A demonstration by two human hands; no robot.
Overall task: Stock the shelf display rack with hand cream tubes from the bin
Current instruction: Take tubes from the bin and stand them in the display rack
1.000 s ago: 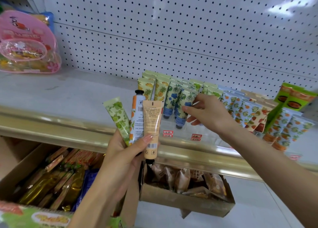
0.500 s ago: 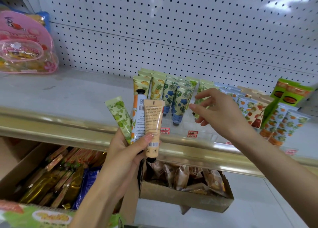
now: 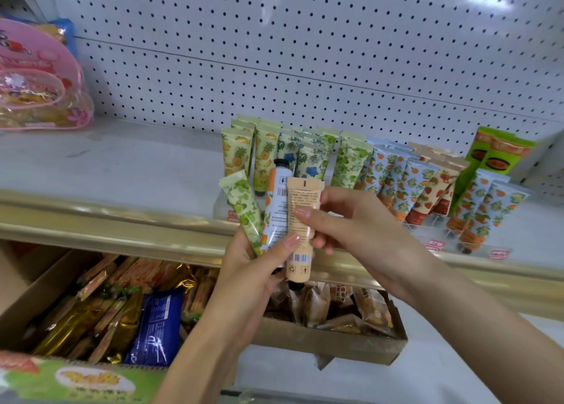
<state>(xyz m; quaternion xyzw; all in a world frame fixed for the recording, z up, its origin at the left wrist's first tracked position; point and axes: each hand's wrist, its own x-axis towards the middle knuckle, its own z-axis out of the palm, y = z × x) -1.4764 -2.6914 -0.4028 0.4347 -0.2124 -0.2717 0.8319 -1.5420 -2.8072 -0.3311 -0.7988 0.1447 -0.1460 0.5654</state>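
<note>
My left hand [image 3: 247,269] holds three hand cream tubes fanned upward: a green leafy tube [image 3: 242,203], a white and orange tube [image 3: 276,199] with a black cap on top, and a peach tube [image 3: 300,229] in front, cap down. My right hand [image 3: 357,223] has come in from the right and its fingers pinch the peach tube around its middle. Behind them, on the shelf, a clear display rack [image 3: 476,245] carries rows of upright patterned tubes [image 3: 348,162].
The white pegboard back wall [image 3: 305,52] and grey shelf board [image 3: 122,162] have a gold front rail [image 3: 106,220]. A pink pouch [image 3: 36,80] sits at far left. Green boxes [image 3: 500,156] stand right of the rack. Below are cardboard boxes of snacks [image 3: 100,306] and pastries [image 3: 335,339].
My right hand has left the rack's tubes and swung back left and down, taking hold of the peach tube in my left hand. The left hand's bundle stayed put.
</note>
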